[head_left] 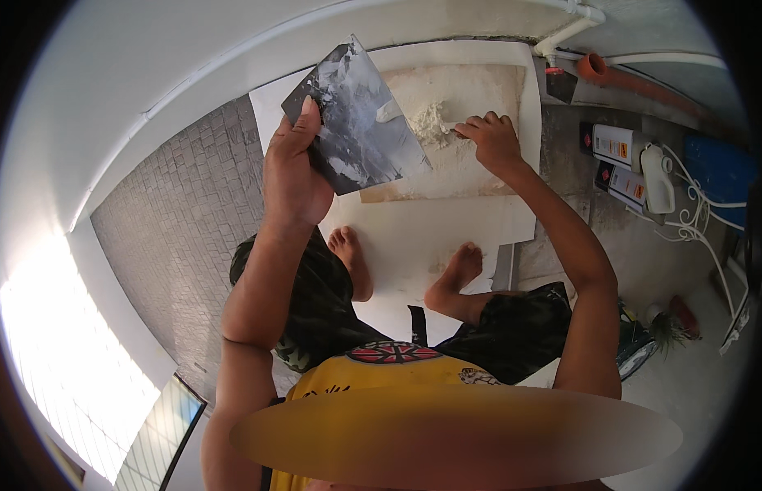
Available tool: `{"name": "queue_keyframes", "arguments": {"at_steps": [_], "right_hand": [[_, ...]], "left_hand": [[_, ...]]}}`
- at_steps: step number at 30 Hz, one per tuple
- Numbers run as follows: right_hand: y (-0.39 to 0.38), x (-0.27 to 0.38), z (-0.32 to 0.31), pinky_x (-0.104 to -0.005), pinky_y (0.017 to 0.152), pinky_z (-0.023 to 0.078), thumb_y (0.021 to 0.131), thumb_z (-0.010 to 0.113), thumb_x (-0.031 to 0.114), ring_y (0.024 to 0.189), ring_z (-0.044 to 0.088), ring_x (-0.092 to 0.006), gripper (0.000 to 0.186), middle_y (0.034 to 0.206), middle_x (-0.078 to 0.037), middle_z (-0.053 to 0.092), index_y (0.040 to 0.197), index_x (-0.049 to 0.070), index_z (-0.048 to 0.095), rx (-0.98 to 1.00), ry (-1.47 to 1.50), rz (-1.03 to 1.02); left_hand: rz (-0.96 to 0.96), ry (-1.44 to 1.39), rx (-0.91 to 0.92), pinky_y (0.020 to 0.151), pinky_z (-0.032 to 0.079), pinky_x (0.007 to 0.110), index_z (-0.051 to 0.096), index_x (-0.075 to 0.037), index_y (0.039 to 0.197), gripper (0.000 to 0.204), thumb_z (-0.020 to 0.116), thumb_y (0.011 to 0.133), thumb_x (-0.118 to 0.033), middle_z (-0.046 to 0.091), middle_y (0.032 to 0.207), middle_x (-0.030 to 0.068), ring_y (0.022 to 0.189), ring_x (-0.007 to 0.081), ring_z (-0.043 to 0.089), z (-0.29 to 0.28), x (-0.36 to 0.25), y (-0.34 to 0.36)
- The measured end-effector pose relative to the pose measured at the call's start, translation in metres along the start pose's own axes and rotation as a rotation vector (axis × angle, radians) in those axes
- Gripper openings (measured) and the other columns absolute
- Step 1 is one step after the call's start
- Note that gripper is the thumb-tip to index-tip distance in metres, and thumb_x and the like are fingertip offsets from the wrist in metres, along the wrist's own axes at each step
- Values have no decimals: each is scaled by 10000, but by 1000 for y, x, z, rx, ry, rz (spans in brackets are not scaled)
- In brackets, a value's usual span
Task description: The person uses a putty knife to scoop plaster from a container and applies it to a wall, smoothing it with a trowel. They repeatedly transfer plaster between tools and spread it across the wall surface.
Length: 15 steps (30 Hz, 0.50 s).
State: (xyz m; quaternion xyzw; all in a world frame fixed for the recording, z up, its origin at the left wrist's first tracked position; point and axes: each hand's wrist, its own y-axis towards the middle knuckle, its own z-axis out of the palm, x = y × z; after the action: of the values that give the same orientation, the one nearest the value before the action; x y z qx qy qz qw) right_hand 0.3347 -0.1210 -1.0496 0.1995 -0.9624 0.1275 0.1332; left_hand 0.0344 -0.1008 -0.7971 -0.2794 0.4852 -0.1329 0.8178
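Note:
My left hand (299,155) grips a flat metal plate (348,114), smeared with white and grey paste and tilted at the upper middle. My right hand (487,143) has its fingers closed on a small tool, mostly hidden, whose pale end meets a lumpy heap of off-white paste (432,114). The heap sits on a stained tan board (487,82), which lies on a larger white sheet (397,229) under my bare feet.
Paved floor (168,204) lies at the left beside a white wall (152,57). At the right are white pipes (577,20), an orange pipe (643,86), metal cans (610,146), a white jug (658,178), a blue container (716,164) and white scrolled metalwork (692,217).

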Motion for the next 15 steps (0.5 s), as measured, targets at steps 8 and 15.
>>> {"name": "queue_keyframes", "arguments": {"at_steps": [8,15], "right_hand": [[73,-18,-6,-434,937,429,900,581,9,1059,621,-247,392,1072,-20,712,1132,249,787,94,-187,-187],[62,-19,-23,-434,1018,409,903,549,-5,1103,620,-251,428,1093,-29,714,1138,257,792,135,-235,-110]], "left_hand": [[228,-60,132,1024,507,400,541,35,1376,391,455,1116,-244,645,1298,120,1176,226,633,-20,-3,-18],[343,58,109,944,568,359,564,39,1314,352,473,1113,-235,689,1206,107,1075,187,687,-36,-42,-70]]}}
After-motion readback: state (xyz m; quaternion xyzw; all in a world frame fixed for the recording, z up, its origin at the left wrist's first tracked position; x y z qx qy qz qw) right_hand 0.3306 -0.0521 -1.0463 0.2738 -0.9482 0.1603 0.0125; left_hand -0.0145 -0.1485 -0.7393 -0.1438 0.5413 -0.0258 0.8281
